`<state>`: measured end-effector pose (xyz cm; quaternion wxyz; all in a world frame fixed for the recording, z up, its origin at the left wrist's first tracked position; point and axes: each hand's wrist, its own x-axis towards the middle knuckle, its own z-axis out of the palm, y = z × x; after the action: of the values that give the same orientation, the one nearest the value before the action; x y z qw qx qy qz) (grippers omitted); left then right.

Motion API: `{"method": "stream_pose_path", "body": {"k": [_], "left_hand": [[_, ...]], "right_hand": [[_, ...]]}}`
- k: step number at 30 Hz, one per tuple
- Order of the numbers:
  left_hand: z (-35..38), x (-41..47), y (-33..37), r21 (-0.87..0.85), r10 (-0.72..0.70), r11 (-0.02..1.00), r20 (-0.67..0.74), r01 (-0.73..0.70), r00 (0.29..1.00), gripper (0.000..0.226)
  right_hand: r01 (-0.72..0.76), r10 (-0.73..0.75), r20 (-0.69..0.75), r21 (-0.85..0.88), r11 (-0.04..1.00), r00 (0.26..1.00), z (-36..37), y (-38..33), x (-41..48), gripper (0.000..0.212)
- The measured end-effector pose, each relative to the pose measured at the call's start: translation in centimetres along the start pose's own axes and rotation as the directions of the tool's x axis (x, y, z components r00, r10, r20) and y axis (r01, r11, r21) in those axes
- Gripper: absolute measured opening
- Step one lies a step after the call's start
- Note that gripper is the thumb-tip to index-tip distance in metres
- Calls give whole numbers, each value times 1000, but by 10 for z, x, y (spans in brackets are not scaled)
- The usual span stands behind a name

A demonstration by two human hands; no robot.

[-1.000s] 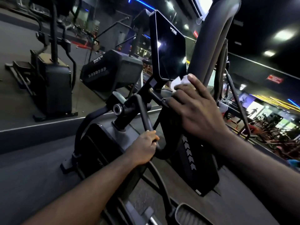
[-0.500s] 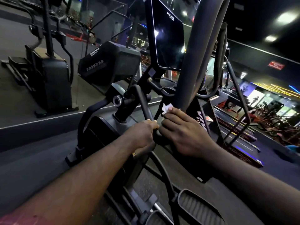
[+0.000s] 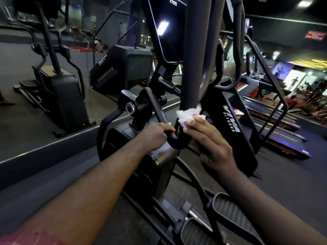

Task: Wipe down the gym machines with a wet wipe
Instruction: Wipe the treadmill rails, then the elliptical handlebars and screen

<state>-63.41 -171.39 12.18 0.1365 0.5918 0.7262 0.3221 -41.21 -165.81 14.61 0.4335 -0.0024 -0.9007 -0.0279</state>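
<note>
A crumpled white wet wipe (image 3: 188, 114) sits just right of the frame's centre, bunched against the foot of a thick dark upright bar (image 3: 196, 59) on an elliptical trainer (image 3: 116, 138) in a dimly lit gym. The person's right hand (image 3: 210, 144) reaches in from 5 o'clock, its fingers only slightly bent, and pinches the wipe at its fingertips against the bar. At the wipe's 9 o'clock and almost touching it, the left hand (image 3: 155, 137) is curled tight around a thinner curved handle bar (image 3: 159, 110), the bare forearm running back toward 7 o'clock. The upright rises toward 12 o'clock and crosses in front of the glossy black console screen (image 3: 168, 36), hiding its right edge; a ceiling light glints off the glass. At the wipe's 3 o'clock stands a black shroud (image 3: 230, 124) lettered VIVA FITNESS, partly covered by the right hand. Two ribbed pedals (image 3: 231, 214) lie at 5 o'clock, low in the frame between the forearms. A mirror wall (image 3: 21, 112) fills the side from 9 to 11 o'clock, showing the reflection of a machine housing (image 3: 122, 68) with reversed lettering and a second trainer beyond it. A treadmill (image 3: 286, 138) with a blue-lit deck lies at 3 o'clock, seen through a thin black rail, and a red sign (image 3: 315, 35), too blurred to read, hangs on the wall at 2 o'clock.
</note>
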Motion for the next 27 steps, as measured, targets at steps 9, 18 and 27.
{"method": "stream_pose_path", "body": {"k": [9,18,27], "left_hand": [[9,6,7,-99,-202,977,-135,190,970,54],[-12,5,50,-660,-411,706,-89,255,907,38],[-11,6,146,-837,-469,490,-489,-243,736,89]], "right_hand": [[-424,874,-139,832,359,466,69,-38,-12,43],[-356,626,148,908,221,766,48,33,-39,30],[-294,470,8,790,538,882,87,56,-37,41]]}}
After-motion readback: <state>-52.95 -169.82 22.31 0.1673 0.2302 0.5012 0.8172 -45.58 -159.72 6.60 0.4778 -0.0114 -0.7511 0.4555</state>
